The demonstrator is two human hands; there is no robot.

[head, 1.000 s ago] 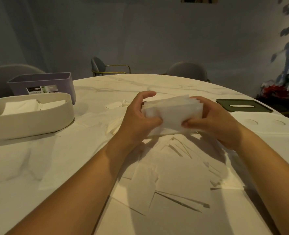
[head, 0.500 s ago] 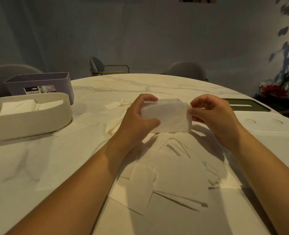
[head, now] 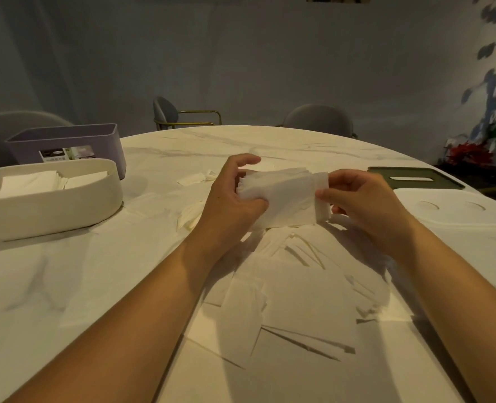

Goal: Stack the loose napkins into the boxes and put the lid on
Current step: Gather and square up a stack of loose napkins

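A stack of napkins [head: 284, 196] is above the middle of the table [head: 66, 286], between the left hand [head: 229, 199] and the right hand [head: 363, 205], which hold its two ends. Under it and nearer to the person, loose napkins [head: 299, 292] lie spread on the table. At the left stands the near box [head: 51, 210] with packed napkins [head: 28, 183] in it; the far box [head: 66, 138] stands just behind it. A lid [head: 415, 177] lies far at the right. Two chairs [head: 319, 119] stand behind the table.
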